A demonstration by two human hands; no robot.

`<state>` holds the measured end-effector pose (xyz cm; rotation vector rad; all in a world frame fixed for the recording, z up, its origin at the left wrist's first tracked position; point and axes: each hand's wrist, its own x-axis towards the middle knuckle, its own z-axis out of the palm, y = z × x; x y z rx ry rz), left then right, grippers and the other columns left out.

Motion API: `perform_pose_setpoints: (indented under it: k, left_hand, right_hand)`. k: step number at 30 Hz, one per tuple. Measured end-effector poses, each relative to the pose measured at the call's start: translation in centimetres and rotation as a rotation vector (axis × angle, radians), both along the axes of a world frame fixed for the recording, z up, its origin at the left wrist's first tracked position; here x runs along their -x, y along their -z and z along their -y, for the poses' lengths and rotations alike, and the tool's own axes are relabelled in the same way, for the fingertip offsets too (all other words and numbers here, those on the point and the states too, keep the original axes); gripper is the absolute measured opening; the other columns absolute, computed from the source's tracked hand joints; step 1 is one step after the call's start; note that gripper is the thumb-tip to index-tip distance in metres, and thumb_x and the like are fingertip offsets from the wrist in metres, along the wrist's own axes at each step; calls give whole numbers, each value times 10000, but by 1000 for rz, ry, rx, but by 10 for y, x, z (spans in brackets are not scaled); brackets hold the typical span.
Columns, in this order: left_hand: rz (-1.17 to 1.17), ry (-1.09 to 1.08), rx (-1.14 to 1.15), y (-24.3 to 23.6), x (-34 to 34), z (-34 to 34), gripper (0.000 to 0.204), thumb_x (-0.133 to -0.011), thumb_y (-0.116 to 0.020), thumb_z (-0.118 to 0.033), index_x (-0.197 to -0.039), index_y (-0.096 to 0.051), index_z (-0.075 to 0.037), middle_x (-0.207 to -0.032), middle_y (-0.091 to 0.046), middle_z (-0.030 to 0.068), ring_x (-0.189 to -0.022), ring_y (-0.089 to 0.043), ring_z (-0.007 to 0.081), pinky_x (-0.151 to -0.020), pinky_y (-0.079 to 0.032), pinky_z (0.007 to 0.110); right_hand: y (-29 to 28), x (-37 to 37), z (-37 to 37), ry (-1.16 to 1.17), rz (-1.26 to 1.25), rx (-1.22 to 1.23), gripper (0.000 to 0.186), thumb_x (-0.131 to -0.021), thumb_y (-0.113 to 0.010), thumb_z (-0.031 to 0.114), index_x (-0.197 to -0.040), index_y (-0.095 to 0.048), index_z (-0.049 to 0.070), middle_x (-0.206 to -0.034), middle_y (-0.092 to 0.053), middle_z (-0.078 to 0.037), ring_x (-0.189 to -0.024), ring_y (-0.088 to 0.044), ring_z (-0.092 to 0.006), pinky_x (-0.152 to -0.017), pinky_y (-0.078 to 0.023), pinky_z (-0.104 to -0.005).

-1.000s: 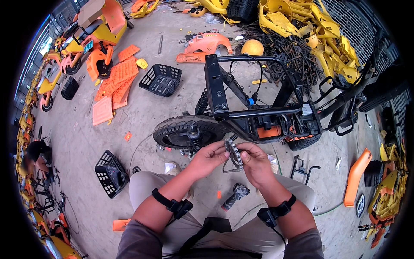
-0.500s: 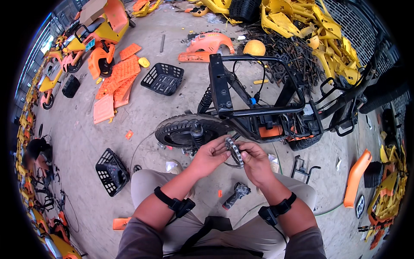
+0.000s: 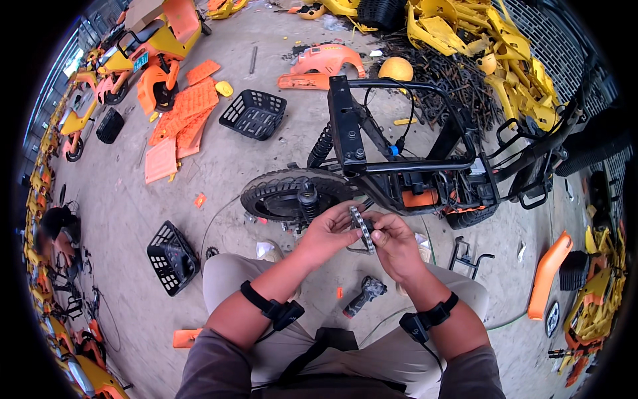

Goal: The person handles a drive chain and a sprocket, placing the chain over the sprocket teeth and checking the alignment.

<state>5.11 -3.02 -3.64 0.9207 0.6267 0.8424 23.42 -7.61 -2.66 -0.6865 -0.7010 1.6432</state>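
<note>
In front of my knees, both hands hold a metal sprocket [image 3: 363,231], seen almost edge-on, with a chain-like toothed rim. My left hand [image 3: 328,235] grips its left side, the thumb pressed near the face. My right hand [image 3: 397,243] pinches the other side between thumb and fingers. A dark piece shows between the hands, too small to make out. Just beyond stands a stripped scooter frame [image 3: 412,166] with its rear wheel [image 3: 279,193] and a shock absorber [image 3: 308,201]. On the floor between my legs lies a cordless power tool [image 3: 364,296].
Black baskets [image 3: 253,115] lie to the left, beside orange panels [image 3: 183,116]. Another small sprocket [image 3: 212,252] is near my left knee. A bent black bracket [image 3: 470,258] and an orange fender strip [image 3: 549,276] lie right. Yellow panels [image 3: 518,80] are heaped at the back; a person [image 3: 63,233] crouches far left.
The sprocket has turned slightly more edge-on between my hands, and the right fingers have shifted on it. My view has tilted a little.
</note>
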Motion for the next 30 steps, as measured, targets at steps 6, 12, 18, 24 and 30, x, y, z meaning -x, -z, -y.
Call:
perform_pose_setpoints:
  k: [6,12,18,24,30]
  left_hand:
    - [-23,-8,24,-4,0,3,638,-877,-611,89,-1456,-386,-51,-1446,-459,107,-1314,-474,195,-1045,-443,326]
    - [-170,-67,-164,-7,2,6,613,-838,-642,63,-1411,-452,-40,-1365,-537,120,-1254,-538,214,-1025,-454,328]
    - [-600,-218,-748,-15,3,7,678,-740,-710,-10,-1380,-500,-84,-1251,-636,131,-1165,-618,256,-982,-489,342]
    - [-694,-220,-875,-21,1,11,625,-739,-716,-28,-1335,-532,-82,-1250,-637,110,-1156,-617,297,-971,-503,371]
    - [-656,-242,-1079,-9,0,9,702,-728,-732,11,-1371,-459,-50,-1282,-607,140,-1167,-606,318,-983,-492,387]
  right_hand:
    - [7,2,2,-19,10,-28,129,-891,-644,-15,-959,-588,79,-1259,-575,-137,-1197,-510,-223,-1042,-379,-368]
    - [2,4,3,-24,22,-6,189,-888,-617,-57,-1026,-588,70,-1279,-561,-125,-1208,-505,-210,-1048,-376,-355]
    - [-16,5,-1,-14,202,48,278,-936,-559,-35,-1209,-570,20,-1247,-565,-109,-1178,-523,-193,-1029,-410,-329]
    - [-18,-1,-3,-119,391,281,308,-1007,-555,250,-1188,-593,4,-1043,-634,-57,-946,-606,-129,-839,-498,-292]
    - [-19,-4,-2,-169,570,203,338,-997,-579,300,-1085,-645,-20,-863,-639,-25,-769,-556,-99,-704,-471,-260]
